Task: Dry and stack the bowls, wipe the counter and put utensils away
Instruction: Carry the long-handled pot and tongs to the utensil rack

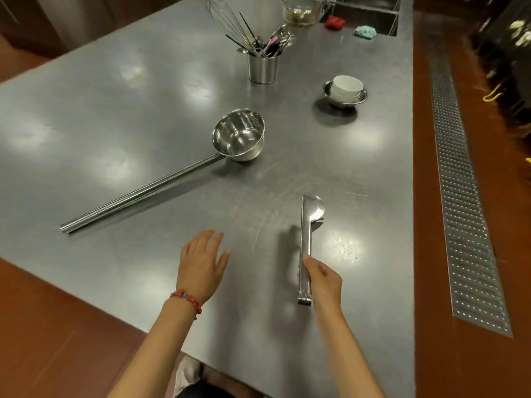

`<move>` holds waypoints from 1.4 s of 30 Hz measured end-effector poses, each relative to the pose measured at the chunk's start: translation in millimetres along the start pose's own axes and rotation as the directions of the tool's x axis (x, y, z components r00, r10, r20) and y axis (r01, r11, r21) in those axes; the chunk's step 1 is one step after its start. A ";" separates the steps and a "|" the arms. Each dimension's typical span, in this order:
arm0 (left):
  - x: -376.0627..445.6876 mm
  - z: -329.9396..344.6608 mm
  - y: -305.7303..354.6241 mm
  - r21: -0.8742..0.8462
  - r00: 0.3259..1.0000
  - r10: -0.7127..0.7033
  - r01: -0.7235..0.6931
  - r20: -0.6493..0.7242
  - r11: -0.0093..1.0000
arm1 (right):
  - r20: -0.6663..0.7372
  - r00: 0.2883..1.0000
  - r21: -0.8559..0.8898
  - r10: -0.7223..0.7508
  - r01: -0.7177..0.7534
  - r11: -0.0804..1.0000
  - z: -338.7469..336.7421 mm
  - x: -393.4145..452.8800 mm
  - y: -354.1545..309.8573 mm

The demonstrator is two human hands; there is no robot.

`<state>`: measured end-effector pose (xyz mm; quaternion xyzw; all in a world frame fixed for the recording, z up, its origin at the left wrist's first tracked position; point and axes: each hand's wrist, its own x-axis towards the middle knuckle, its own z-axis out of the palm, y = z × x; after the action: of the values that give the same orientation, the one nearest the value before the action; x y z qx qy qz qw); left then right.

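Note:
My right hand [323,278] grips the handle end of steel tongs [309,222], whose spoon-shaped tips point away from me just above the steel counter [115,110]. My left hand [202,261] hovers flat with its fingers spread over the counter's near part, holding nothing. A long-handled steel ladle [238,136] lies in the middle, handle running to the left. White bowls [346,87] are stacked inside a steel bowl [362,97] at the right. A steel utensil cup [263,67] holds a whisk and several tools further back.
A glass measuring jug [300,10] stands at the far edge beside a sink [370,15]. A red scrubber [334,23] and a teal sponge [365,32] lie by the sink. A perforated floor drain [465,196] runs along the red floor on the right.

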<state>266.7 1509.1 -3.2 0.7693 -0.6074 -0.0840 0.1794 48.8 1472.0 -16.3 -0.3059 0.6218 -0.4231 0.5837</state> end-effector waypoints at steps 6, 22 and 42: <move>29.5 -22.9 -66.3 -0.026 1.000 0.028 -0.028 0.013 0.999 | -0.047 0.998 -0.023 -0.037 0.036 0.999 69.1 -8.4 12.6; 120.6 -85.2 -292.4 -0.042 0.990 0.087 -0.083 0.109 0.996 | -0.241 0.970 -0.011 -0.039 0.038 0.999 266.6 -54.4 52.2; 105.3 -62.9 -276.5 -0.600 0.666 0.117 0.564 0.737 0.567 | -0.354 0.933 -0.002 -0.067 0.071 0.997 272.3 -78.1 56.9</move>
<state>564.7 1473.1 -40.5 0.5867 -0.4081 -0.6572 0.2396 333.7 1520.1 -19.3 -0.2433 0.7031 -0.4950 0.4488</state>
